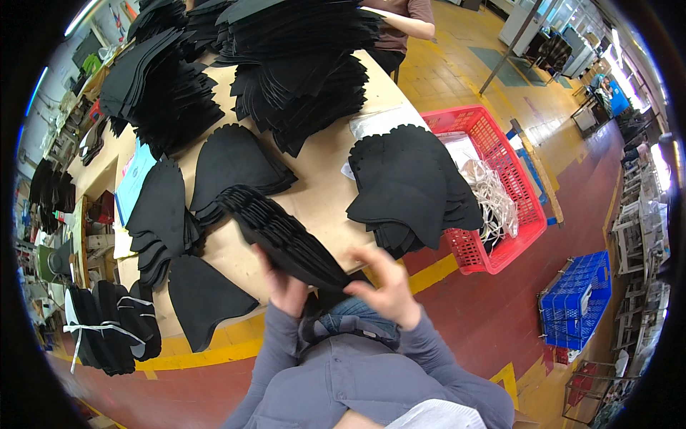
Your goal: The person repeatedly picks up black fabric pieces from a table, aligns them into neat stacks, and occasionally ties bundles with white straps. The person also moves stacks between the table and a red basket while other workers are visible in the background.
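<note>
Head view: layered black stack (pixel 282 232) (matte, ridged) between both hands (pixel 286 286).

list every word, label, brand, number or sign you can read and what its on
None can be read.
Light blue sheet on the table: any print is too small to read.
Blue crate, white patch on its side: too small to read.
Black pieces at the hands: no lettering shows.

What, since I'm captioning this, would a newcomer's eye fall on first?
Tall black stacks crowd the far end of the table. Nearer, the left hand holds a layered black bundle, with the right hand at its near end. To the table's right, a red basket of white cords stands out.
</note>
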Demonstrator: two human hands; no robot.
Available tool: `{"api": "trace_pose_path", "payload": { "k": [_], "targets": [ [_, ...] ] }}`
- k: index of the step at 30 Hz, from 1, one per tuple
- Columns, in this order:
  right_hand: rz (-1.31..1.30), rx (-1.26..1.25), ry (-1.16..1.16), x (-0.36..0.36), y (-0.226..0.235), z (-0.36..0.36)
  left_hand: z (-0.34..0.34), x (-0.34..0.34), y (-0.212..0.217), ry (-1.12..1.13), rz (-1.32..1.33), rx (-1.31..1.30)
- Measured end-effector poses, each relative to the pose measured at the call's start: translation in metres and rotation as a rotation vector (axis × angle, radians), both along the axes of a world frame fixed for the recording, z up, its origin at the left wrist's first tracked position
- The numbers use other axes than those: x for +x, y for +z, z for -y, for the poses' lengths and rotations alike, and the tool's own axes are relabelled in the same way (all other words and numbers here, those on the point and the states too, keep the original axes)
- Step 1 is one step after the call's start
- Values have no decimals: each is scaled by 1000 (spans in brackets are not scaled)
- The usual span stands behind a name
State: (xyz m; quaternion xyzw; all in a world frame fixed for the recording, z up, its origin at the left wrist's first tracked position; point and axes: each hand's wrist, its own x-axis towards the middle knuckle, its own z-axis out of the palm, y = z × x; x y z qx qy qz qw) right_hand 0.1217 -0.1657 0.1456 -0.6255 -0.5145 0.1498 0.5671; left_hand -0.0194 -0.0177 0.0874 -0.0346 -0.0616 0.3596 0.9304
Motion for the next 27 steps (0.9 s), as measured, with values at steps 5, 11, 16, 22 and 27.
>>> {"api": "trace_pose_path", "payload": {
  "k": [5, 11, 16, 22, 27],
  "targets": [
    [142, -165, -932, 115, -56, 4, -6, -39, -28, 128, -521, -91],
    [-338, -457, -750, 142, -93, 31, 18, -36, -84, 140, -779, -376],
    [216, -172, -677, 193, -50, 20, 17, -47, -90, 69, -728, -351],
    [-49, -540, -486, 298, -82, -21, 16, -50, -84, 52, -656, -299],
    [258, -493, -708, 282, -87, -3, 24, -51, -81, 78, -428, -281]
  ]
}}
